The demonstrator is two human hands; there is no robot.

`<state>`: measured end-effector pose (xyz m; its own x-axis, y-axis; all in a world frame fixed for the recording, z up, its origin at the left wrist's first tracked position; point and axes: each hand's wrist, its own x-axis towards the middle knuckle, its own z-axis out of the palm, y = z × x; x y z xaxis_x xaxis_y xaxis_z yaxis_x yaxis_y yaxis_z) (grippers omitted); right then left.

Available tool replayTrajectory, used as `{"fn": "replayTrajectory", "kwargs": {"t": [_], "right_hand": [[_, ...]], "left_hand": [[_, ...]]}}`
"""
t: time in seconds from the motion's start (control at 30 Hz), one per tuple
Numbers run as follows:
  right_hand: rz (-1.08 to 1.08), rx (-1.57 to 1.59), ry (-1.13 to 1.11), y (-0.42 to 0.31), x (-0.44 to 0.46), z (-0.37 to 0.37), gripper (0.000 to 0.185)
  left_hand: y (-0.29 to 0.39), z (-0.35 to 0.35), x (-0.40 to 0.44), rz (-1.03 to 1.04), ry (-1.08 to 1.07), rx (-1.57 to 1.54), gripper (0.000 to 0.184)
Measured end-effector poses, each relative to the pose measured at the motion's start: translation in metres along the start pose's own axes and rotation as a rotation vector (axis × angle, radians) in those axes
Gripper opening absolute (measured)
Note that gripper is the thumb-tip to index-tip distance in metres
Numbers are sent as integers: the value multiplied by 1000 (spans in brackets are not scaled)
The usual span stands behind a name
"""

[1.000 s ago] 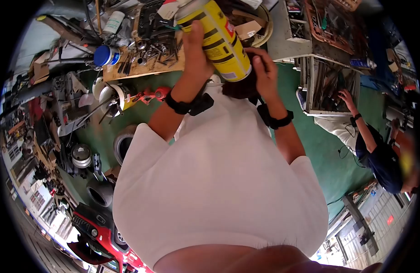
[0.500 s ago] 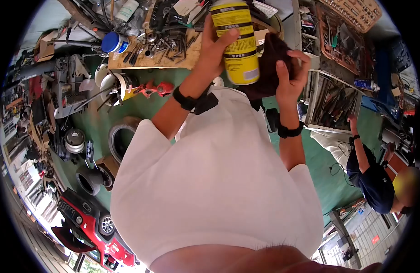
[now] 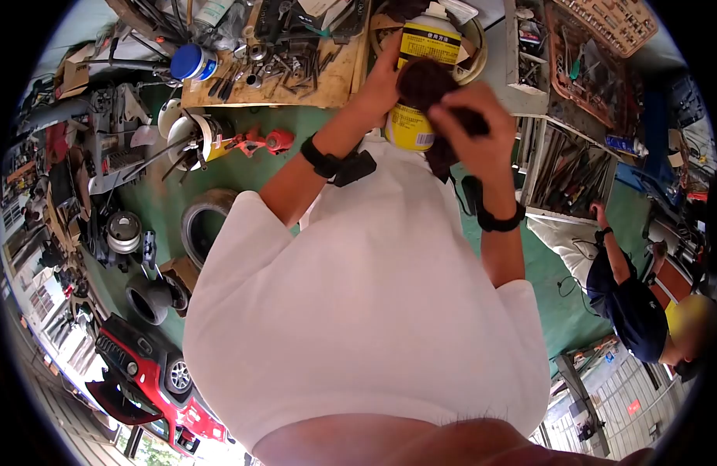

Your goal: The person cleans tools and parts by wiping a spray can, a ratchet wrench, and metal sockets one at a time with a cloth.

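Note:
My left hand [image 3: 380, 87] is wrapped round the side of a yellow spray can [image 3: 410, 130] with black bands and printed text. The can is tilted a little, its white top pointing away from me. In my right hand [image 3: 480, 128] is a dark brown cloth [image 3: 425, 81], pressed over the middle of the can's label. The fingers of that hand are bent and slightly blurred. Part of the cloth hangs below the hand, beside the can.
A wooden workbench [image 3: 296, 96] carries sockets, bits and a blue-lidded tub [image 3: 194, 62]. To the right stands a tool cabinet [image 3: 572, 175] with long tools. Tyres [image 3: 203, 225] lie on the green floor. Another person [image 3: 630, 303] is at far right; a red car [image 3: 153, 388] is lower left.
The cloth has moved left from beside the can onto its label, with my right hand following. The can has shifted slightly right and turned to show another part of its label.

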<state>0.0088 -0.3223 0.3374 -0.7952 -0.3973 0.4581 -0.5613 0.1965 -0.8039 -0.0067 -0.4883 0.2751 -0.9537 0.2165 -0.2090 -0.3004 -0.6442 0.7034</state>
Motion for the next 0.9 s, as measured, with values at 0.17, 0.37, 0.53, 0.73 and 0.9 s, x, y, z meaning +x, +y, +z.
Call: {"fn": "replayTrajectory", "kwargs": {"t": [0.17,0.37,0.53,0.73,0.9], "right_hand": [[133,-5,284,12,10,2,19],[117,27,3,5,-17,2,20],[96,-65,-35,10,-10,0,20],[206,-22,413,34,9,15,16],[477,79,183,72,-33,23,37]], "left_hand": [[9,13,-8,1,-76,-149,40],[22,10,0,211,27,-46,39],[23,8,-3,206,43,-4,43],[9,15,-6,60,-42,200,73],[22,13,-10,310,-106,467,74]]}}
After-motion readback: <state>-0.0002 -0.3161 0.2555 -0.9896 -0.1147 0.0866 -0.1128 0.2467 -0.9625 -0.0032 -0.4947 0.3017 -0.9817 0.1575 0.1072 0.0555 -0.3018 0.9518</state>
